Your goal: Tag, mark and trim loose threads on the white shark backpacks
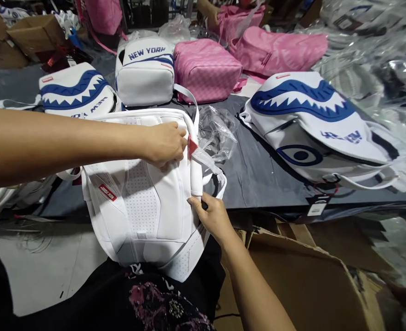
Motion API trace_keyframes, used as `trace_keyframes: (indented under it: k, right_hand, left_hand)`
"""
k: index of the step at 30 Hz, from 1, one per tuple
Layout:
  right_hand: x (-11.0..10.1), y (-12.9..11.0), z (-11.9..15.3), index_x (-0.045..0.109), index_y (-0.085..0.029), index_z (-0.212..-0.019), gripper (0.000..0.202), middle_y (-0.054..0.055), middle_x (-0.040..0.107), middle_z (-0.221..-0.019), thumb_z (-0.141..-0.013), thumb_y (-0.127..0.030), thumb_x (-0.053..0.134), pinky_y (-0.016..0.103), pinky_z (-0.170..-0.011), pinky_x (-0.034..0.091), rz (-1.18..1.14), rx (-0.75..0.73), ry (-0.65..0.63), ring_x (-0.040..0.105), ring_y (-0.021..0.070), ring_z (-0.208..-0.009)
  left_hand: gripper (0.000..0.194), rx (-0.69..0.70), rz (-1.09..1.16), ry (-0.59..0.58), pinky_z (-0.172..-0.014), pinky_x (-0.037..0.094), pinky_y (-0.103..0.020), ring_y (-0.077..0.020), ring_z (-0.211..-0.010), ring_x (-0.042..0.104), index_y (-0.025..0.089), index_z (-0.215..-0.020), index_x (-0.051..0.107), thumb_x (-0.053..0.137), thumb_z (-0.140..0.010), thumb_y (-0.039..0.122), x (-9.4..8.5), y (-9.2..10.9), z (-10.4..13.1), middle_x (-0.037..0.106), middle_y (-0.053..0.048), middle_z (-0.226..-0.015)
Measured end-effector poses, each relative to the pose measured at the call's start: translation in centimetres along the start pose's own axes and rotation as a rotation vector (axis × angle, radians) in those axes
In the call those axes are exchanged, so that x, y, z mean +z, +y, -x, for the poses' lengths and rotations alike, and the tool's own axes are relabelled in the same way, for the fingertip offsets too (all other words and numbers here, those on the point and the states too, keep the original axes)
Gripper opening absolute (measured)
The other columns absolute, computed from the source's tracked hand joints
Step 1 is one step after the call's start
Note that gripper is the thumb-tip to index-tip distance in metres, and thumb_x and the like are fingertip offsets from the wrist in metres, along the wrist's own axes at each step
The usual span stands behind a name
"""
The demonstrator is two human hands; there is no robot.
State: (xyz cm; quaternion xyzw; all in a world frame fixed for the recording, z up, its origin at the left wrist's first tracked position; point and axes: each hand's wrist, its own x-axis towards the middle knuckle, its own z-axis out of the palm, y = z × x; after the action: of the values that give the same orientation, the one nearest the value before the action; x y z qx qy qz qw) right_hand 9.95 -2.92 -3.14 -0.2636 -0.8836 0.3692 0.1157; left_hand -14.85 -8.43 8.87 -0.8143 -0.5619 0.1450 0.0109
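Observation:
A white backpack [143, 197] leans against the table edge over my lap, with its dotted, padded back panel and straps facing me. My left hand [166, 145] reaches across its upper part, fingers curled in against the white material near a red tab [192, 147]. My right hand [214, 215] pinches the bag's right side edge between thumb and fingers, and something small and dark shows in its grasp. A red label [107, 192] sits on the bag's left strap. White webbing [206, 161] hangs off the bag's right side. My left fingertips are partly hidden.
On the dark table [247, 165] stand a white-and-blue backpack [306, 119], a smaller white bag [144, 76], another with blue teeth [75, 89] and a pink checked bag [208, 69]. Crumpled plastic [218, 131] lies between. An open carton [299, 276] is below right. Another person's hand [211, 16] shows behind.

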Motion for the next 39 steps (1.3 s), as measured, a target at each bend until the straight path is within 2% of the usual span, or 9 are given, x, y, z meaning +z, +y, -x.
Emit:
trace_keyframes:
  k: [5,7,9,11,15,20,25,31,39]
  right_hand:
    - [-0.2,0.8,-0.4,0.041,-0.022,-0.063,0.041,-0.003,0.043,-0.054,-0.092,-0.050,0.050,0.025,-0.054,0.027,0.025,0.017,-0.025,0.041,0.0123,-0.052]
    - [-0.6,0.8,-0.4,0.045,-0.021,-0.065,0.039,-0.002,0.047,-0.054,-0.093,-0.048,0.050,0.026,-0.054,0.026,0.091,0.045,-0.064,0.044,0.0132,-0.052]
    - [-1.3,0.4,-0.4,0.053,-0.020,-0.069,0.035,-0.001,0.052,-0.054,-0.094,-0.045,0.053,0.026,-0.053,0.024,0.214,0.070,-0.103,0.046,0.0142,-0.051]
    - [-1.9,-0.4,-0.3,0.061,-0.019,-0.077,0.028,0.000,0.058,-0.056,-0.094,-0.040,0.056,0.027,-0.052,0.023,0.361,0.053,-0.026,0.048,0.0152,-0.051]
    - [-2.5,-2.8,-1.6,0.066,-0.016,-0.088,0.019,0.003,0.066,-0.071,-0.097,-0.027,0.053,0.027,-0.059,0.031,0.490,-0.218,0.336,0.056,0.0159,-0.063]
    - [-1.6,-5.6,-6.4,0.064,-0.018,-0.078,0.023,0.004,0.065,-0.075,-0.096,-0.015,0.050,0.030,-0.061,0.028,0.667,-0.522,0.389,0.052,0.0175,-0.071]
    - [-1.3,-7.6,-10.0,0.066,-0.018,-0.085,0.019,0.007,0.067,-0.081,-0.096,-0.017,0.050,0.032,-0.058,0.023,0.753,-0.448,0.226,0.055,0.0201,-0.079]
    - [-0.9,-9.0,-10.3,0.066,-0.020,-0.100,0.016,0.006,0.069,-0.090,-0.096,-0.017,0.050,0.032,-0.055,0.019,0.711,-0.270,-0.038,0.060,0.0200,-0.078]
    - [-0.7,-8.8,-11.3,0.067,-0.021,-0.095,0.015,0.003,0.071,-0.091,-0.097,-0.025,0.052,0.032,-0.056,0.019,0.580,-0.175,-0.042,0.062,0.0180,-0.076]
  left_hand:
    - [0.031,0.002,0.072,0.029,-0.084,0.037,-0.034,-0.0254,-0.100,0.052,0.024,-0.086,0.069,0.075,-0.071,0.051,0.0,-1.9,0.0,0.066,-0.005,-0.092]
    - [0.027,0.010,0.072,0.079,-0.087,0.037,-0.035,-0.0244,-0.099,0.053,0.023,-0.085,0.067,0.069,-0.080,0.049,0.4,-2.2,0.6,0.065,-0.004,-0.089]
    - [0.019,0.018,0.027,0.200,-0.086,0.036,-0.036,-0.0222,-0.094,0.054,0.022,-0.086,0.066,0.060,-0.090,0.039,1.5,-2.0,1.5,0.066,-0.004,-0.089]
    - [0.020,0.010,-0.036,0.392,-0.086,0.037,-0.037,-0.0206,-0.091,0.055,0.021,-0.089,0.065,0.048,-0.097,0.028,3.0,-1.5,2.6,0.067,-0.005,-0.091]
    - [0.017,-0.009,-0.048,0.692,-0.091,0.039,-0.038,-0.0206,-0.100,0.056,0.020,-0.093,0.062,0.046,-0.098,0.020,5.8,-0.6,4.0,0.069,-0.005,-0.097]
    - [0.009,-0.001,-0.004,0.758,-0.091,0.042,-0.038,-0.0206,-0.100,0.056,0.019,-0.093,0.061,0.052,-0.094,0.016,6.6,-0.3,3.9,0.068,-0.006,-0.095]
    - [0.012,0.005,0.004,0.806,-0.093,0.044,-0.038,-0.0204,-0.099,0.057,0.018,-0.091,0.061,0.050,-0.093,0.012,7.3,-0.5,4.0,0.068,-0.006,-0.094]
    - [0.012,0.020,-0.007,0.826,-0.094,0.044,-0.039,-0.0201,-0.098,0.058,0.017,-0.090,0.061,0.051,-0.093,0.013,8.4,-0.9,4.0,0.069,-0.006,-0.094]
    - [0.007,0.044,0.010,0.859,-0.092,0.048,-0.040,-0.0206,-0.097,0.060,0.017,-0.091,0.061,0.056,-0.091,0.012,8.9,-1.2,4.0,0.069,-0.006,-0.093]
